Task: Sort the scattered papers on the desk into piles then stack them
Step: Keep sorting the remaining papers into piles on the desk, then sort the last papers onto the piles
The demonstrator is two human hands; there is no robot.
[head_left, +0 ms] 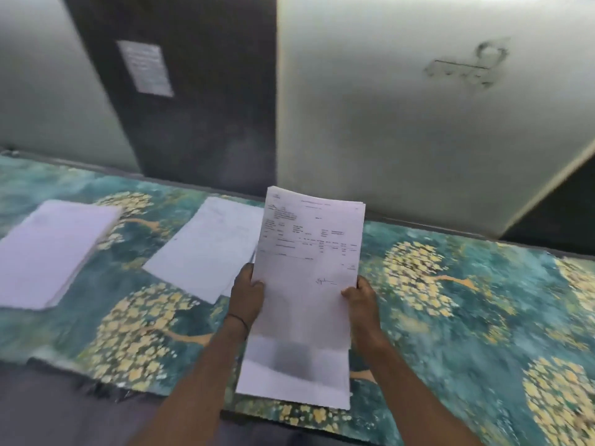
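I hold a bundle of printed white papers (309,268) upright above the desk, the top sheet showing a form with a signature. My left hand (249,296) grips its left edge, thumb on the front. My right hand (360,299) grips its right edge the same way. Below the bundle another white pile (291,378) lies flat near the desk's front edge. A middle pile (206,249) lies behind my left hand. A thicker stack (51,252) rests at the far left.
The desk is covered by a teal cloth with yellow tree patterns (450,300). Behind it stands a pale wall with scribbles (463,66) and a dark panel bearing a posted notice (145,67). The cloth's frayed front edge (96,384) runs at the lower left.
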